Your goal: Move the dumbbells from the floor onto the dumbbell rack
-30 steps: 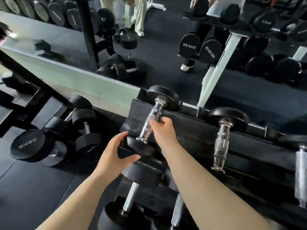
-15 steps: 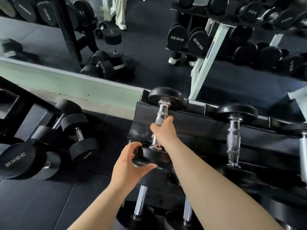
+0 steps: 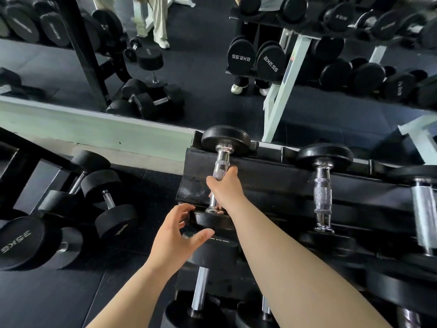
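Observation:
A small black dumbbell (image 3: pixel 225 140) with a chrome knurled handle lies at the left end of the top shelf of the black dumbbell rack (image 3: pixel 272 176). My right hand (image 3: pixel 225 188) is closed around its handle. My left hand (image 3: pixel 176 235) cups the dumbbell's near head from the left, fingers spread and touching it. On the floor to the left lie several black dumbbells (image 3: pixel 111 202), one marked 35KG (image 3: pixel 26 240).
More dumbbells (image 3: pixel 322 185) rest on the rack to the right and on the lower shelf (image 3: pixel 201 287). A mirror wall (image 3: pixel 201 67) behind the rack reflects other racks and a person's legs. A black frame (image 3: pixel 21 159) stands at the left.
The dumbbell has settled straight on the top shelf, its far head back against the rail. My left hand slid to the near head's left side. The view shifted slightly.

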Demonstrator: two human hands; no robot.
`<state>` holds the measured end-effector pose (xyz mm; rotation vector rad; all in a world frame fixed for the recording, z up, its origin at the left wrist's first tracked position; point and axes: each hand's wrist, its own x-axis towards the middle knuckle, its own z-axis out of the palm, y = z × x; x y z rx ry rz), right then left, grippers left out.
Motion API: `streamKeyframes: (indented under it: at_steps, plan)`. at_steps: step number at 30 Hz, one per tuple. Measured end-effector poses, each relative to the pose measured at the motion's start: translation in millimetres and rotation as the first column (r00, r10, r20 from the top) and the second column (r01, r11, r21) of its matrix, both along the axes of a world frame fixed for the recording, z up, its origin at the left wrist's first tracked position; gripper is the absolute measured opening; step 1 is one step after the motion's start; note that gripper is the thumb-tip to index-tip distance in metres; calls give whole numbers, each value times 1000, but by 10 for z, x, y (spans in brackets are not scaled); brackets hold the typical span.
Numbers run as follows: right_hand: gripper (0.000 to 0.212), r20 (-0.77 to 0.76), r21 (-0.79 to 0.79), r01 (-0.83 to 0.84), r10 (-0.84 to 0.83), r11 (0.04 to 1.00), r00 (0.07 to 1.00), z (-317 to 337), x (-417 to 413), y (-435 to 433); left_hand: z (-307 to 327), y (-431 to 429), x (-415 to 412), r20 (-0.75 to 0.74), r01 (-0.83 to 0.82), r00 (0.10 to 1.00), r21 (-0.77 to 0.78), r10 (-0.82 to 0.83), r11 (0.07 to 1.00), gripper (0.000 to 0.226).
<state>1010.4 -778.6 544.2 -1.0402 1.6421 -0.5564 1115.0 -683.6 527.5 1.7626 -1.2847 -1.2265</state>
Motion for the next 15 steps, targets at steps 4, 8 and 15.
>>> streamKeyframes:
  at_steps: [4, 8, 15]
  plan:
    - [57, 7, 6, -7, 7, 1000, 1000, 43, -56, 52, 14, -7, 35, 17, 53, 998, -32, -52, 998, 44]
    - [60, -13, -2, -10, 10, 1000, 1000, 87, -221, 215, 39, 7, 45, 66, 101, 993, -71, -97, 992, 41]
    - [42, -94, -42, 72, -76, 997, 993, 50, -758, 738, 182, 101, -228, 316, 98, 948, -151, -46, 984, 54]
